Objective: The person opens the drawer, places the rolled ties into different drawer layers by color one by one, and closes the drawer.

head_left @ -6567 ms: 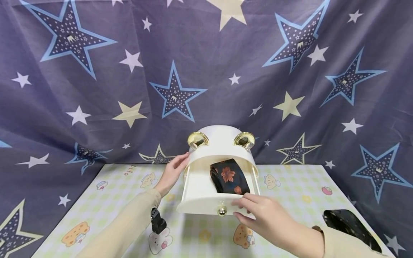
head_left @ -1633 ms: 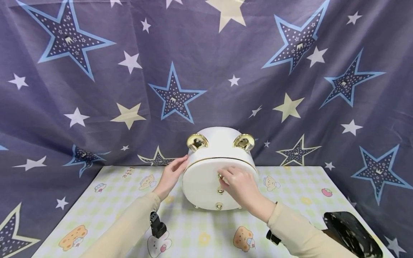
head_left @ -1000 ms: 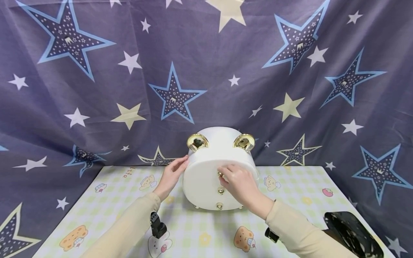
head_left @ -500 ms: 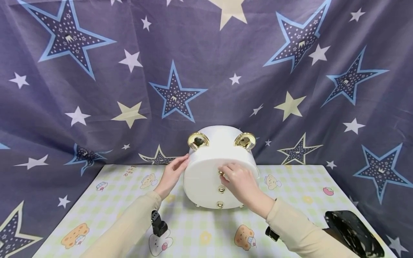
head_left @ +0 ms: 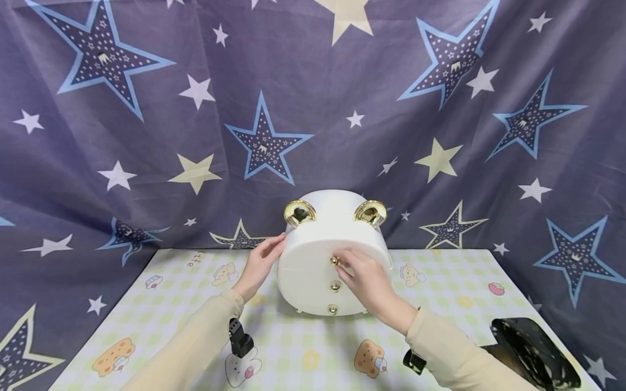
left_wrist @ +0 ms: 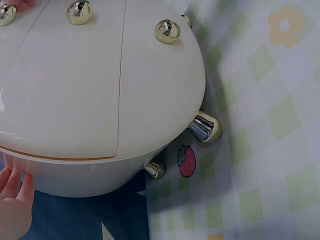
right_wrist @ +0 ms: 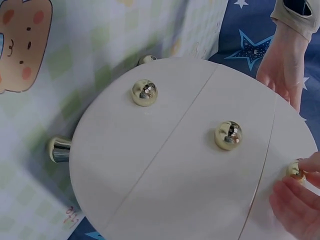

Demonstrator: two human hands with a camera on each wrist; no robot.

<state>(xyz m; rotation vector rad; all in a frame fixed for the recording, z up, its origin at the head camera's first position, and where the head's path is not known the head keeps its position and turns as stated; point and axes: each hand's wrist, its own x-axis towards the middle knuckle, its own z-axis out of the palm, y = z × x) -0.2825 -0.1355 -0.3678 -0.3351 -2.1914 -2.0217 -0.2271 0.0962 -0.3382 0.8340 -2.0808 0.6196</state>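
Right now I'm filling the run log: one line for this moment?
left hand: rests on side of white drawer box | right hand: pinches top gold knob | drawers: all shut | black item: table's right edge

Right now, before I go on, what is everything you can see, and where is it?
round white drawer box: one, white, mid-table, all drawers closed
round gold knobs: three, gold, stacked down the box front
gold ear-shaped ornaments: two, gold, on the box top
checked tablecloth with bear prints: one, pale green and yellow, covering the table
star-patterned backdrop cloth: one, dark blue, behind the table
dark patterned fabric: one, black, the table's right front corner
left hand: against the box's left side
right hand: fingers at the top knob
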